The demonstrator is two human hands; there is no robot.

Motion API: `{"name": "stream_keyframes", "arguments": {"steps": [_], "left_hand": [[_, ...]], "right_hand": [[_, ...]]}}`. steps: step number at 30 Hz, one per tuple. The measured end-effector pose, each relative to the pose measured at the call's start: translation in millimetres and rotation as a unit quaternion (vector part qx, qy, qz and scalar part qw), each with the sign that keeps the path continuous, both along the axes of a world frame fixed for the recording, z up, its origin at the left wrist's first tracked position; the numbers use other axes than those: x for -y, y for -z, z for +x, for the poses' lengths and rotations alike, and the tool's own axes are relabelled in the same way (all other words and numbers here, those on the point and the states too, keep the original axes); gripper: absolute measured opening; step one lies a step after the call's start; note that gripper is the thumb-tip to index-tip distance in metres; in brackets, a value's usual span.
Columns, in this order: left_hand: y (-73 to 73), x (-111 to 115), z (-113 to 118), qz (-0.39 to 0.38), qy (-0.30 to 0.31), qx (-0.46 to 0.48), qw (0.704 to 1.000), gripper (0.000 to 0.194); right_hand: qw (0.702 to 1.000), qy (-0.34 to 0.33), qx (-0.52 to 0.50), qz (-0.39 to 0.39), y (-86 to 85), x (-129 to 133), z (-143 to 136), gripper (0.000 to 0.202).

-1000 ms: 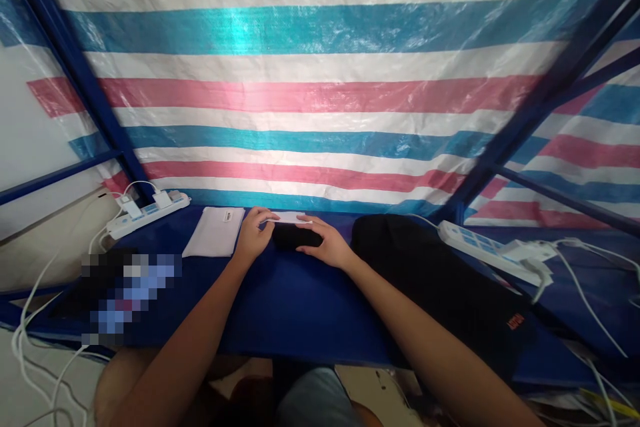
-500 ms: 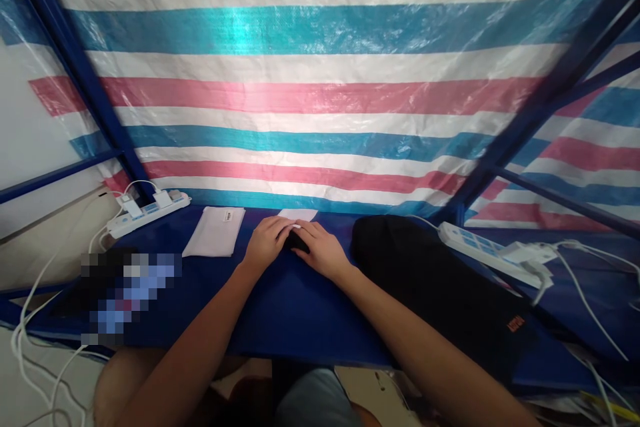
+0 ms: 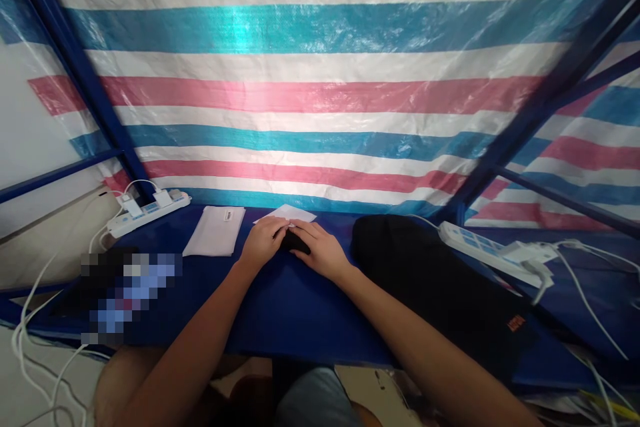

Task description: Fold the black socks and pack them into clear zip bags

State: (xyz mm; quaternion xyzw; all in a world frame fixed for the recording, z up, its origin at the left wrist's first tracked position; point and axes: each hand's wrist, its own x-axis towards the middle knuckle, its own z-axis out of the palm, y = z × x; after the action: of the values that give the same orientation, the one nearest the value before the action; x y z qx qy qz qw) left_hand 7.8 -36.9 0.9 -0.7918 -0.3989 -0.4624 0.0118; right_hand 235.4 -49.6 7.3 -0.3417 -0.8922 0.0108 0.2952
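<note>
My left hand (image 3: 263,240) and my right hand (image 3: 321,250) meet near the back of the blue tabletop (image 3: 305,313). Between them sits a small black rounded object (image 3: 295,242), partly covered by my fingers; its kind cannot be made out. My right hand curls over its right side, thumb low against it. The left fingers are bent together at its upper left, where a tiny whitish bit shows between the fingertips. Just behind the hands lies a white sheet (image 3: 287,212), turned at an angle and partly hidden by them.
A white flat pouch (image 3: 215,232) with a label lies left. Black folded fabric (image 3: 430,280) covers the right side. Power strips with cables stand at left (image 3: 150,215) and right (image 3: 493,253). Blue metal posts and a striped plastic sheet (image 3: 320,97) bound the back.
The white sheet has turned, and more of it shows on the left behind my hands. My left hand has shifted slightly left. The white bit at the fingertips shows less.
</note>
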Motion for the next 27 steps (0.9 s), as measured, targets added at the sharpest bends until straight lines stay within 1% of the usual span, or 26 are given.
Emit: {"name": "stream_keyframes", "arguments": {"steps": [5,10,14,19,22,27], "left_hand": [[-1.3,2,1,-0.022,-0.007,0.023,0.999,0.022],[-4.6,4,2,-0.004,0.029,0.023,0.999,0.023],[-7.4,6,3,-0.005,0.055,0.024,0.998,0.025],[-11.1,10,6,-0.007,0.069,0.015,0.997,0.026],[-14.5,14,7,0.003,0.053,0.033,0.998,0.024],[-22.1,17,4,0.030,-0.007,0.107,0.994,0.018]], "right_hand": [[1.000,-0.004,-0.028,-0.007,3.6,-3,1,0.067],[1.000,-0.005,-0.023,-0.010,1.8,-4,3,0.064],[1.000,-0.004,-0.022,-0.012,0.9,-4,4,0.064],[1.000,0.006,-0.027,-0.008,3.7,-9,4,0.059],[0.999,0.024,-0.039,-0.008,4.3,-18,10,0.057],[0.993,0.101,-0.062,-0.013,0.4,-38,32,0.056]]}}
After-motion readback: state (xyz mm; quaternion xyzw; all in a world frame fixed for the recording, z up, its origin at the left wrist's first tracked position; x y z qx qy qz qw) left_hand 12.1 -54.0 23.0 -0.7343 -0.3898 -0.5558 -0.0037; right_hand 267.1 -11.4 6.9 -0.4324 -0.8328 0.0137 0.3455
